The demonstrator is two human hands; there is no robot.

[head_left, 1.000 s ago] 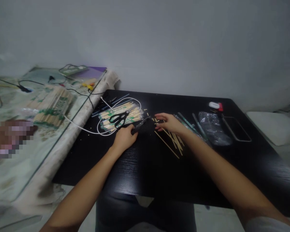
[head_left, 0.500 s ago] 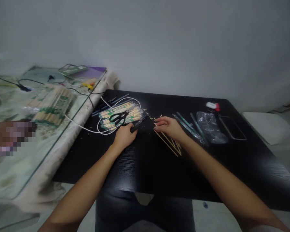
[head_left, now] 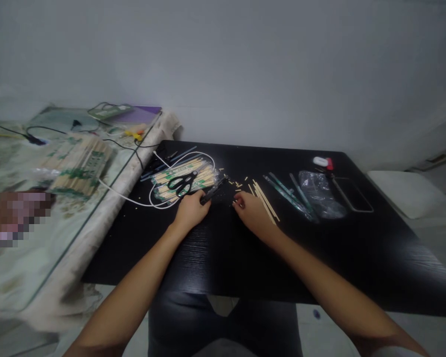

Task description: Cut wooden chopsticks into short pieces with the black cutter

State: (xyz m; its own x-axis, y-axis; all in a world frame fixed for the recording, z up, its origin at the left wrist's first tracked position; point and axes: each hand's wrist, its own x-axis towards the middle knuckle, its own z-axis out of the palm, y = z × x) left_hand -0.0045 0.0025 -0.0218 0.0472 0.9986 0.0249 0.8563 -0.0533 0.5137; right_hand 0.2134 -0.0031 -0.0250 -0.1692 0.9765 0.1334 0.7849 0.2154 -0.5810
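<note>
Left hand: lower centre of frame, palm down, closed around the handle of the black hand tool.
Right hand: just right of it, fingers curled and tips pinched. Whether they hold anything is too small to tell.
Tool axis: slants up-right, its tip near the stick offcuts.
Bamboo sticks: loose, touching the right hand's far side, with the long axis running toward lower right.
Scissors: beyond the left hand, lying on the chopstick pack.

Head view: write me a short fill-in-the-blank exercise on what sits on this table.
The left hand grips a ____ tool.
The scissors lie on a packet of sticks, ringed by a ____ cable.
The plastic bag lies to the ____ of the loose sticks beside the right hand.
Missing words: black, white, right.
</note>
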